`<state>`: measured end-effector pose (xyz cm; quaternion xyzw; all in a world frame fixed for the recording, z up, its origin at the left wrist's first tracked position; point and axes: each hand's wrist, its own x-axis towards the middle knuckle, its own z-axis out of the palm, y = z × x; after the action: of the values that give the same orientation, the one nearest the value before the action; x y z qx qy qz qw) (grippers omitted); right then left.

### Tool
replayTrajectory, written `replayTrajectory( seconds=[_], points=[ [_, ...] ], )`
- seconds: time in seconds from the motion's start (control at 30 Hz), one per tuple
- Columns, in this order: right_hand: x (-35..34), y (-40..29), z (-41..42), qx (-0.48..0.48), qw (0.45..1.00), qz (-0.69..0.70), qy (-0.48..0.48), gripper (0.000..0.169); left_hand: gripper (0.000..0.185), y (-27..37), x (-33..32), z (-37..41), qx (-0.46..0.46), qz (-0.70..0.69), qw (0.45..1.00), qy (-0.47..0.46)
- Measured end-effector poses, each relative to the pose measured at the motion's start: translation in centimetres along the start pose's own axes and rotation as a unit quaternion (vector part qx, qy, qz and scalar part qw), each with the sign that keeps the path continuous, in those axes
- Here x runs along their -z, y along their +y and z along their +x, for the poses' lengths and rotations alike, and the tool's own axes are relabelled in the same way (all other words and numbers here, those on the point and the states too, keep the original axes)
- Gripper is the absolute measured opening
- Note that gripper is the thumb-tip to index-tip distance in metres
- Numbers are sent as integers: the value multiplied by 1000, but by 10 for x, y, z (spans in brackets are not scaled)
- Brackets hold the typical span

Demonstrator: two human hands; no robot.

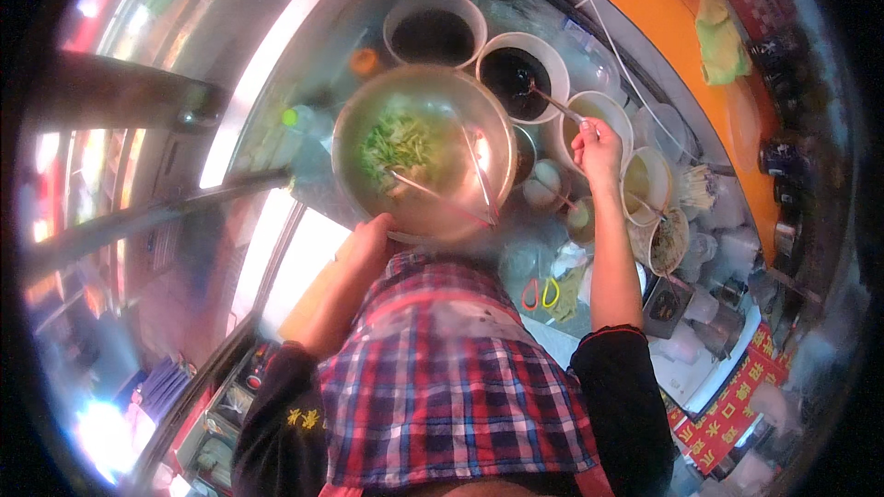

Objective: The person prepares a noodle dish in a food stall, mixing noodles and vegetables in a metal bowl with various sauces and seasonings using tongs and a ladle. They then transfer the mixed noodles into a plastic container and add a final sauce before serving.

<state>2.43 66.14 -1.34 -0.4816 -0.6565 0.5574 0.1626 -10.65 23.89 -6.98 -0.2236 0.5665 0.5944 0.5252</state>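
My left hand (376, 233) holds the near left rim of a large metal mixing bowl (449, 93); some of its fingers are hidden. Shredded green vegetables (397, 141) with paler pieces lie in the bowl. A pair of metal tongs (478, 176) rests inside, one tip among the food and the joined end by the near rim. In my right hand (599, 152) is the handle of a metal ladle or spoon (556, 105). Its far end dips into dark liquid in a round white tub (563, 69). The hand is above a neighbouring tub (627, 121) of brownish liquid.
Another white tub (394, 17) of dark liquid stands behind the bowl. Smaller seasoning containers (542, 186) and tubs (668, 241) crowd the right side. Scissors with red and yellow handles (550, 292) lie near my apron. An orange ledge (652, 27) curves along the right.
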Motion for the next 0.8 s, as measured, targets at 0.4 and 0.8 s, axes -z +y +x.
replayTrajectory(
  seconds=[0.4, 0.8],
  points=[
    [29, -57, -67, 113, 990, 57, -56, 28, 26, -18, 5, 15, -26, -27, 999, -2],
    [-167, -48, 54, 162, 982, -55, -82, 27, 20, 20, -26, -26, -11, -53, 997, 58]
  ],
)
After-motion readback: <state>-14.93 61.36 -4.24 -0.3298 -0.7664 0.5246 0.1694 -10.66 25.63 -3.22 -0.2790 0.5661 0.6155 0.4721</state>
